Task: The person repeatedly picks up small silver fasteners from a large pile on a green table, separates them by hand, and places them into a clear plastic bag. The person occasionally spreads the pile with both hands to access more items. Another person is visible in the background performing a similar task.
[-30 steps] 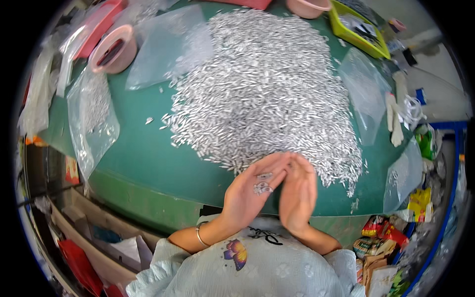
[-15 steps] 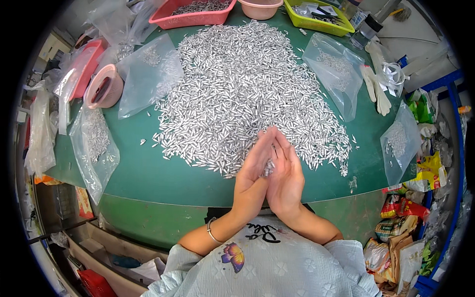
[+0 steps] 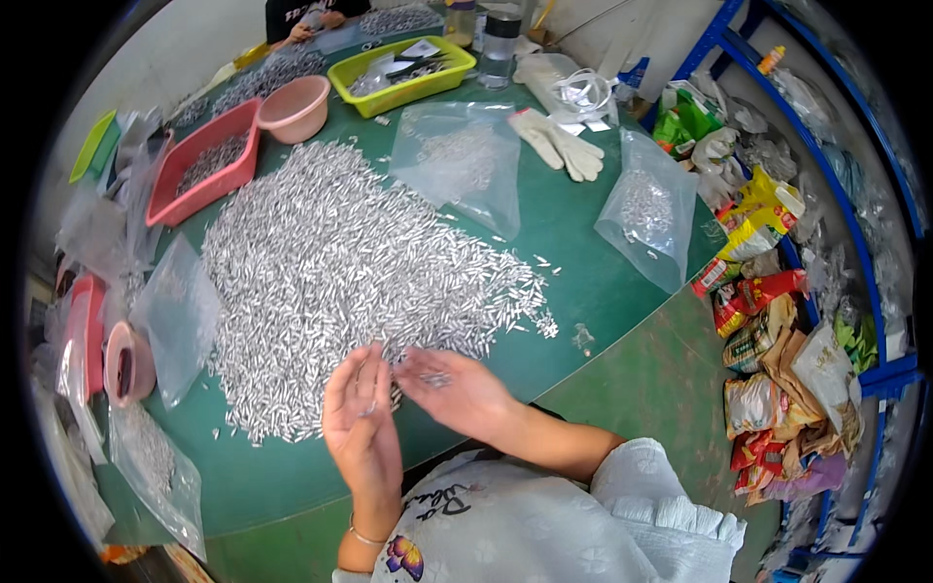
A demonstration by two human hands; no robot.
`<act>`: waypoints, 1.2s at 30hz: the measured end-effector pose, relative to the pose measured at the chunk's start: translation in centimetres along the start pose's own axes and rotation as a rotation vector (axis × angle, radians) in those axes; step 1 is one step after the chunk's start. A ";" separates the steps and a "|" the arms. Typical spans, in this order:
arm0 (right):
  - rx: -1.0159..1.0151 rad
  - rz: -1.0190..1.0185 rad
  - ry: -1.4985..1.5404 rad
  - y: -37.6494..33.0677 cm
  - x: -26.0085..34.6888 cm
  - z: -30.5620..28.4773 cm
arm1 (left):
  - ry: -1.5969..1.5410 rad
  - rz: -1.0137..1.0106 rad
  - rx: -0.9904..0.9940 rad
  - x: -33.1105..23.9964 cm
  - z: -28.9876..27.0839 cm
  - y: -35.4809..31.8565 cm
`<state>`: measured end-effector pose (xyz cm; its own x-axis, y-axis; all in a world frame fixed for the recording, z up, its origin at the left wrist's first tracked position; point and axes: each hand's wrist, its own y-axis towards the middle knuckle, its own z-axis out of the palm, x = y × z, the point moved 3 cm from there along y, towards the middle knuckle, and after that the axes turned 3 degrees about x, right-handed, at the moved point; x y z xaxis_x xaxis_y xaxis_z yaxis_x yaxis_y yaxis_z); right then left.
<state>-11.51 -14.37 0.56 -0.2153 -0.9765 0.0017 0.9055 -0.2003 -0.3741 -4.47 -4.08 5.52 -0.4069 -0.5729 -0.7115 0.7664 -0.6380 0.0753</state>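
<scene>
A wide pile of small, slim silvery metal pieces (image 3: 330,282) covers much of the green table (image 3: 593,253). At its near edge are my two hands, cupped and slightly apart. In the palm of my right hand (image 3: 471,400) lie several of these metal pieces (image 3: 434,379); its fingers are blurred and point left toward the other hand. My left hand (image 3: 358,420) stands upright with the fingers stretched up and slightly curved, and a small silvery piece (image 3: 368,409) shows against it.
Clear plastic bags with small parts (image 3: 457,160) lie around the pile. Beyond it stand a red tray (image 3: 209,192), a pink bowl (image 3: 293,109) and a yellow-green tray (image 3: 403,97). White gloves (image 3: 559,144) lie at the far right. A blue shelf frame (image 3: 886,374) holds packages. Another person's hand (image 3: 299,33) shows far back.
The view has turned right, so the pile sits farther left. My hands were pressed together around metal pieces and have now come apart, with pieces showing in the right palm.
</scene>
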 end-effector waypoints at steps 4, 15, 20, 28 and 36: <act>-0.112 -0.182 0.160 -4.6 7.7 -1.0 | -0.205 -0.127 -0.207 -0.5 -2.6 -0.5; -0.198 -1.223 -0.441 -14.0 38.2 -6.2 | -0.253 -0.348 -0.355 -0.2 -4.2 -0.9; -0.511 -1.269 -0.871 -10.5 32.6 -2.9 | 0.006 -0.110 -0.337 -1.2 -6.0 0.8; -0.437 -1.230 -1.795 -5.7 13.4 1.4 | 0.236 -0.001 -0.253 -2.3 -7.2 2.5; 0.183 -0.915 -2.421 0.8 6.4 3.2 | 0.804 0.295 -0.098 -3.9 -6.9 4.6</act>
<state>-10.98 -21.06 3.20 0.0659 0.8517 0.5199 0.9118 -0.2631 0.3154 4.08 -1.20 3.81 0.2626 -0.1462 -0.9538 0.8399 -0.4520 0.3006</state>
